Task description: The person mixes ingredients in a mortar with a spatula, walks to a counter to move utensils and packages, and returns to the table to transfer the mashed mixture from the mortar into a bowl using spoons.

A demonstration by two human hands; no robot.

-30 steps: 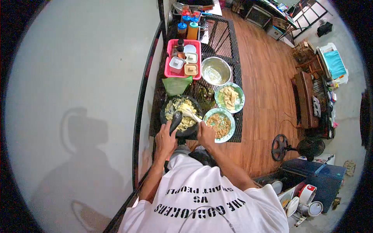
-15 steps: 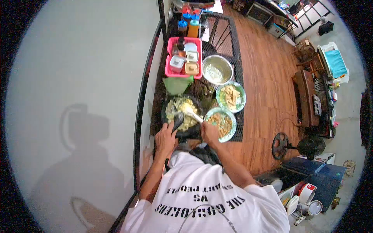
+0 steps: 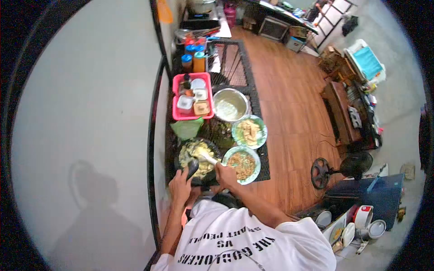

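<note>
A dark round pan [image 3: 178,170] holds pale yellow, lumpy food [image 3: 199,148]. My left hand [image 3: 180,184] is closed around a thick black handle [image 3: 193,165] at the near side of the pan; whether this handle is part of the pan I cannot tell. Gripped in my right hand [image 3: 225,175] is a white spatula [image 3: 208,158], its head down in the food. Close to that hand stands a green-rimmed plate [image 3: 256,172] of brown crumbly food. Behind it, a second green-rimmed plate [image 3: 264,137] carries pale sliced pieces.
Past the plates stands a metal bowl [image 3: 245,102]. A pink basket [image 3: 174,101] of lidded containers sits at the far left, with a green bag [image 3: 187,129] before it. Bottles [image 3: 199,62] stand farther back. A wall [image 3: 90,113] runs along the left; a fan [image 3: 356,165] is at right.
The view has shifted, so the table appears lower and more to the left. Both hands keep their holds, and the spatula stays in the food.
</note>
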